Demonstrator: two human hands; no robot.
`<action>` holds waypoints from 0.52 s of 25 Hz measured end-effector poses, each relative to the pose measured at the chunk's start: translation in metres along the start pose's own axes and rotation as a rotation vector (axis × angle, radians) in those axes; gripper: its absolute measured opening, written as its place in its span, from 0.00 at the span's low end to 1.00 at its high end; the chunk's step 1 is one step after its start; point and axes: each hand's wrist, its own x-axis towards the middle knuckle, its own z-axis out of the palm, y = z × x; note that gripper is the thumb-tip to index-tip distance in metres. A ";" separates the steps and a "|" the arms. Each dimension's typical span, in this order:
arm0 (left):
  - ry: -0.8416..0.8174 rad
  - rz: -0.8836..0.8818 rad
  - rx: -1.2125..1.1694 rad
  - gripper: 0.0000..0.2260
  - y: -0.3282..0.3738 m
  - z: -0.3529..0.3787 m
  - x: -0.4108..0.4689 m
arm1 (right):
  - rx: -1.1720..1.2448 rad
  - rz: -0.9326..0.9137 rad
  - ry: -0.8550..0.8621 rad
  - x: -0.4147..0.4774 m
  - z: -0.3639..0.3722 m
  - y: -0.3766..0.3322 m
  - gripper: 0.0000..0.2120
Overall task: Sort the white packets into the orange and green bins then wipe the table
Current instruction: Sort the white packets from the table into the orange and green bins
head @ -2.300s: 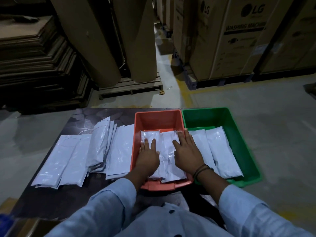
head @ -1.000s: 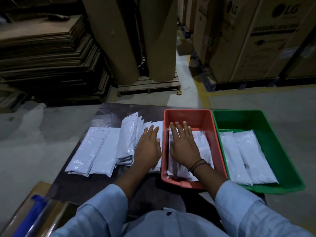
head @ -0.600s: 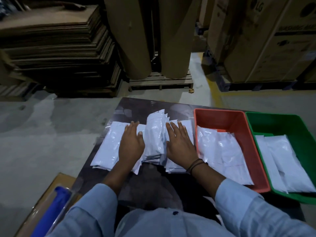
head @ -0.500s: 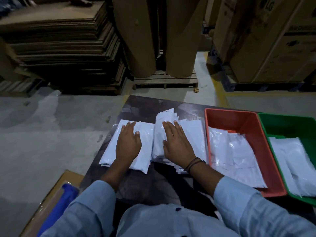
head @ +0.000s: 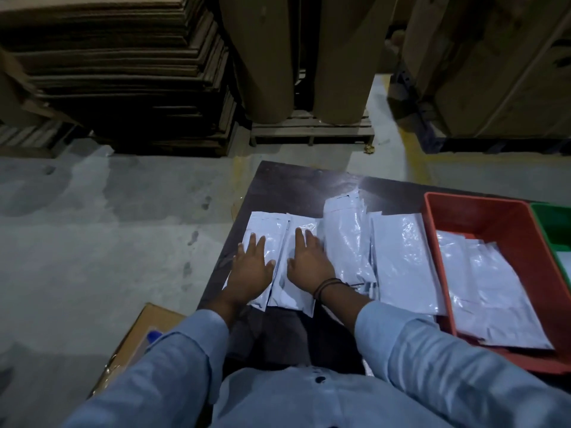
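Observation:
Several white packets lie in a row on the dark table (head: 293, 183). My left hand (head: 251, 267) rests flat, fingers straight, on the leftmost packet (head: 267, 225). My right hand (head: 309, 264) lies flat on the second packet (head: 304, 228) beside it. Right of my hands sits a stack of packets (head: 347, 239), then a single flat packet (head: 401, 261). The orange bin (head: 506, 220) at the right holds several white packets (head: 491, 291). Only a corner of the green bin (head: 553, 223) shows at the right edge.
The table's left edge runs just left of my left hand, with grey concrete floor (head: 108, 227) beyond. A cardboard box (head: 136, 338) with a blue object (head: 153, 336) sits on the floor at lower left. Stacked cardboard sheets (head: 117, 66), brown rolls (head: 262, 57) and cartons stand behind.
Both hands left the orange bin and moved left across the row of packets to the two leftmost ones. The view swung left, pushing the bins toward the right edge.

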 end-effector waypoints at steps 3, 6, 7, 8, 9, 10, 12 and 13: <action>-0.022 0.026 0.025 0.34 -0.009 0.007 0.002 | -0.098 0.078 -0.062 0.006 0.015 -0.002 0.38; -0.009 0.058 0.072 0.38 -0.020 0.010 0.000 | -0.119 0.116 -0.078 0.008 0.028 -0.005 0.38; 0.001 0.062 0.080 0.38 -0.023 0.011 -0.001 | -0.130 0.114 -0.073 0.007 0.032 -0.005 0.38; 0.011 0.068 0.086 0.38 -0.026 0.011 -0.002 | -0.133 0.113 -0.062 0.005 0.036 -0.005 0.38; 0.016 0.073 0.090 0.38 -0.028 0.011 -0.002 | -0.135 0.114 -0.051 0.003 0.040 -0.005 0.39; 0.021 0.077 0.095 0.37 -0.030 0.011 -0.002 | -0.136 0.116 -0.040 0.002 0.043 -0.004 0.40; 0.033 0.066 0.106 0.35 -0.030 0.009 -0.002 | -0.125 0.120 -0.026 0.001 0.047 -0.002 0.41; 0.038 0.051 0.107 0.34 -0.029 0.009 -0.002 | -0.110 0.119 -0.022 0.003 0.047 -0.002 0.42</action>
